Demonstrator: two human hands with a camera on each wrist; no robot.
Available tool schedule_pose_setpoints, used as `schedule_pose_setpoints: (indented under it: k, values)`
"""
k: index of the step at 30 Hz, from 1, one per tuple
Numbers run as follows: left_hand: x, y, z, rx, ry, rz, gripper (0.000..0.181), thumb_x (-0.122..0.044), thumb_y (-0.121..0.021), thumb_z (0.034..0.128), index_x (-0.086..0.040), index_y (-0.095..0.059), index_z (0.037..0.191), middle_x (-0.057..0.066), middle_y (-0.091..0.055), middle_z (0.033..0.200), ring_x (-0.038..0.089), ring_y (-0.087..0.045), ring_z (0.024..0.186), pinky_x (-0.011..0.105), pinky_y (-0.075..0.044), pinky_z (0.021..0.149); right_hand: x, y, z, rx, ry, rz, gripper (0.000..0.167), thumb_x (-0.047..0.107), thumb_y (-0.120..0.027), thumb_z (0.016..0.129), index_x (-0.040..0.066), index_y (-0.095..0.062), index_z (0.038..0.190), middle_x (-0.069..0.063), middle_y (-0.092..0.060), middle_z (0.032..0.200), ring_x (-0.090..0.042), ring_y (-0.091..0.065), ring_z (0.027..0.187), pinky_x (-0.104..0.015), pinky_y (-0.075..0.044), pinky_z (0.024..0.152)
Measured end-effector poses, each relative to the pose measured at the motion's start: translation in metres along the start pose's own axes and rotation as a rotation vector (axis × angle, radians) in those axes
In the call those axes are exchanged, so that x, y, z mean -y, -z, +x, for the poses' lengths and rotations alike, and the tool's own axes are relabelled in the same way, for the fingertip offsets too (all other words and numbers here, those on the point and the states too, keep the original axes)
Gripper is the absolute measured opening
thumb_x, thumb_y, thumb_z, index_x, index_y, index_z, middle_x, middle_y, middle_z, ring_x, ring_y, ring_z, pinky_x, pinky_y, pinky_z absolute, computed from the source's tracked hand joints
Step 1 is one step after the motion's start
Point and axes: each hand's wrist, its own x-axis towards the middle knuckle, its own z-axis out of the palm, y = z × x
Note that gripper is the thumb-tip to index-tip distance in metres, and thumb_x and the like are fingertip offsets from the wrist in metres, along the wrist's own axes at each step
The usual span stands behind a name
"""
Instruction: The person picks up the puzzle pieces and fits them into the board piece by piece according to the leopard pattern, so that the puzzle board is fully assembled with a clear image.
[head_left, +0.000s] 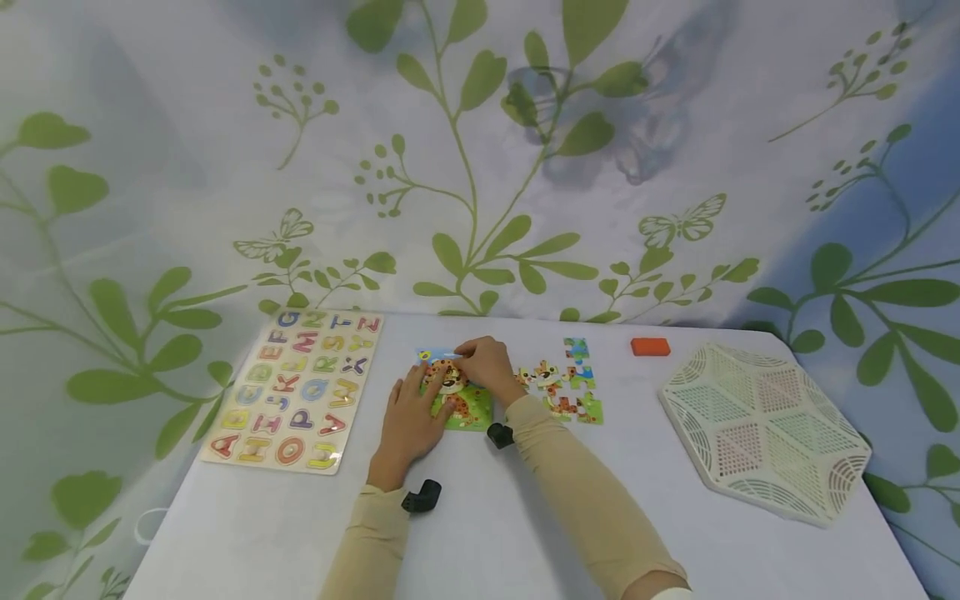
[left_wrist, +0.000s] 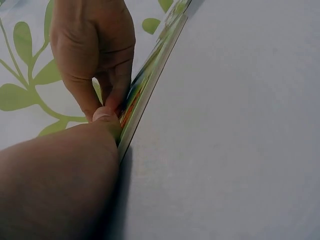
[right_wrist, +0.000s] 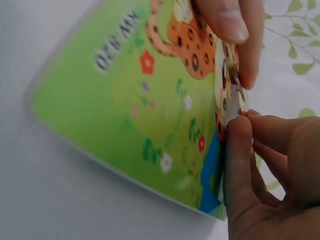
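A jigsaw puzzle board (head_left: 468, 408) with a spotted leopard on green lies flat on the table. My left hand (head_left: 414, 417) rests on its left side, fingers stretched over the picture. Over the board's upper part, my right hand (head_left: 487, 367) pinches a small puzzle piece, mostly hidden behind thumb and fingers. In the right wrist view the pinching right hand (right_wrist: 280, 170) is close to the left hand's fingers (right_wrist: 232, 27), above the leopard picture. The left wrist view shows the right hand's fingertips beside the left thumb (left_wrist: 102, 115). Loose puzzle pieces (head_left: 585, 379) lie right of the board.
A wooden alphabet board (head_left: 300, 392) with coloured letters lies at the left. An orange block (head_left: 649, 347) is near the table's back edge. To the right sits a white latticed tray (head_left: 765, 425). A leaf-patterned cloth (head_left: 480, 167) hangs behind the white table (head_left: 480, 517).
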Motion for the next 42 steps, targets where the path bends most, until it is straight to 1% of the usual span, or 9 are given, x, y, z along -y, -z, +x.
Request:
schedule_pose_setpoints:
  k: [3, 7, 13, 21, 27, 30, 35, 37, 42]
  values:
    - [-0.001, -0.003, 0.001, -0.001, -0.006, 0.010, 0.064, -0.045, -0.055, 0.1028, -0.021, -0.038, 0.160, 0.018, -0.028, 0.167, 0.038, -0.024, 0.156, 0.061, -0.021, 0.126, 0.000, 0.004, 0.000, -0.021, -0.041, -0.014, 0.024, 0.026, -0.073, 0.095, 0.016, -0.079, 0.115, -0.006, -0.078, 0.108, -0.023, -0.072, 0.096, -0.037, -0.062, 0.079]
    - [-0.002, -0.005, 0.001, 0.003, -0.003, 0.025, 0.063, -0.046, -0.054, 0.1033, -0.020, -0.038, 0.159, 0.018, -0.027, 0.168, 0.038, -0.024, 0.156, 0.061, -0.021, 0.126, -0.002, 0.006, 0.002, -0.006, -0.055, -0.052, 0.023, 0.026, -0.073, 0.095, 0.016, -0.079, 0.115, -0.006, -0.077, 0.107, -0.023, -0.072, 0.094, -0.037, -0.062, 0.078]
    - [-0.001, -0.003, 0.000, 0.010, 0.005, 0.012, 0.064, -0.046, -0.053, 0.1037, -0.021, -0.037, 0.160, 0.017, -0.027, 0.168, 0.038, -0.022, 0.157, 0.061, -0.020, 0.126, -0.003, 0.004, 0.002, -0.013, -0.029, -0.085, 0.024, 0.028, -0.075, 0.094, 0.014, -0.079, 0.113, -0.005, -0.078, 0.102, -0.021, -0.073, 0.087, -0.036, -0.062, 0.073]
    - [0.002, -0.004, -0.001, 0.008, 0.007, 0.017, 0.065, -0.047, -0.053, 0.1032, -0.019, -0.036, 0.160, 0.016, -0.027, 0.168, 0.037, -0.023, 0.156, 0.060, -0.020, 0.126, -0.003, 0.001, -0.002, -0.012, 0.050, -0.100, 0.028, 0.026, -0.070, 0.098, 0.014, -0.076, 0.123, -0.005, -0.078, 0.116, -0.023, -0.074, 0.105, -0.037, -0.063, 0.085]
    - [0.003, -0.005, 0.001, 0.018, 0.016, 0.018, 0.065, -0.048, -0.052, 0.1035, -0.020, -0.037, 0.160, 0.015, -0.025, 0.169, 0.035, -0.022, 0.157, 0.059, -0.019, 0.127, -0.001, -0.001, -0.001, -0.016, 0.056, -0.131, 0.028, 0.024, -0.069, 0.098, 0.015, -0.075, 0.124, -0.006, -0.076, 0.117, -0.023, -0.072, 0.106, -0.037, -0.062, 0.085]
    - [0.001, -0.006, 0.001, 0.000, 0.010, 0.012, 0.065, -0.047, -0.055, 0.1023, -0.019, -0.039, 0.159, 0.016, -0.027, 0.168, 0.036, -0.024, 0.156, 0.060, -0.021, 0.126, -0.001, 0.000, -0.001, -0.011, 0.066, -0.144, 0.028, 0.023, -0.070, 0.098, 0.013, -0.075, 0.124, -0.007, -0.076, 0.117, -0.023, -0.072, 0.106, -0.038, -0.062, 0.086]
    - [-0.001, -0.006, 0.000, -0.033, 0.007, 0.018, 0.065, -0.046, -0.058, 0.1010, -0.018, -0.041, 0.158, 0.017, -0.030, 0.166, 0.038, -0.027, 0.155, 0.061, -0.023, 0.125, -0.002, 0.003, -0.003, 0.030, 0.074, -0.115, 0.033, 0.020, -0.072, 0.096, 0.008, -0.072, 0.128, -0.010, -0.075, 0.117, -0.024, -0.071, 0.105, -0.039, -0.061, 0.088]
    - [-0.002, -0.006, 0.000, -0.031, 0.015, 0.023, 0.065, -0.046, -0.057, 0.1014, -0.019, -0.041, 0.158, 0.017, -0.029, 0.167, 0.037, -0.026, 0.155, 0.061, -0.022, 0.126, -0.002, 0.005, -0.003, 0.051, 0.077, -0.105, 0.035, 0.019, -0.072, 0.096, 0.007, -0.070, 0.129, -0.011, -0.074, 0.118, -0.025, -0.071, 0.106, -0.039, -0.061, 0.088]
    - [-0.002, -0.005, 0.001, -0.026, 0.016, 0.021, 0.066, -0.046, -0.056, 0.1021, -0.018, -0.039, 0.159, 0.017, -0.028, 0.167, 0.037, -0.025, 0.156, 0.061, -0.021, 0.126, -0.010, 0.019, -0.002, 0.064, 0.082, -0.058, 0.039, 0.025, -0.073, 0.096, 0.010, -0.069, 0.132, -0.009, -0.072, 0.125, -0.025, -0.069, 0.114, -0.041, -0.060, 0.094]
